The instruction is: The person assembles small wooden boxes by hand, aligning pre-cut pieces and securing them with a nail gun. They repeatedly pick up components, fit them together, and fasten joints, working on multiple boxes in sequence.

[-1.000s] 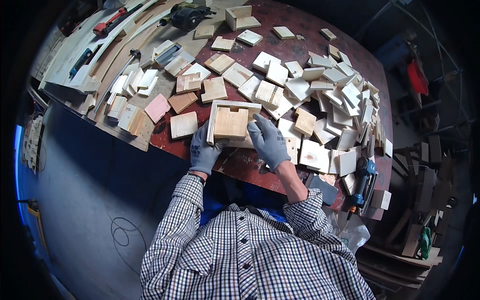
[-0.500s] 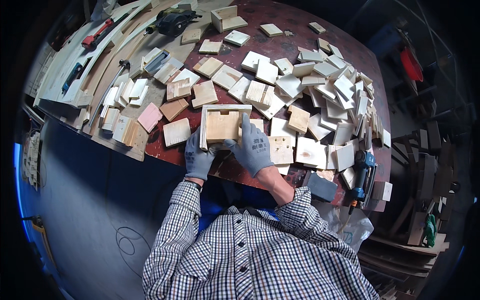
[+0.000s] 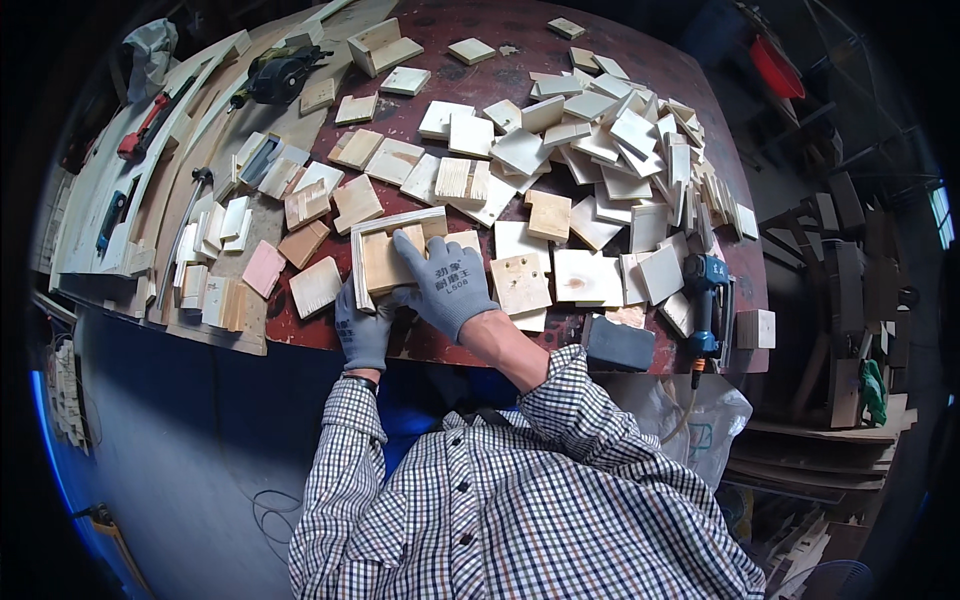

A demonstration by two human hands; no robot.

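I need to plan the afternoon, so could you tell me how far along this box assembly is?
Done: the small wooden frame has side walls up. In hand: the right hand presses a square panel into it while the left hand steadies its near edge. Left: many loose wooden squares lie unassembled.

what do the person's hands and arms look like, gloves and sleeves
Both hands wear grey knit work gloves. The right hand has dark printed markings on the back of its glove; the left hand shows a dark cuff or band at the wrist. The sleeves are a checked shirt in white, black and brownish lines, with buttoned cuffs; the right sleeve is pushed up the forearm.
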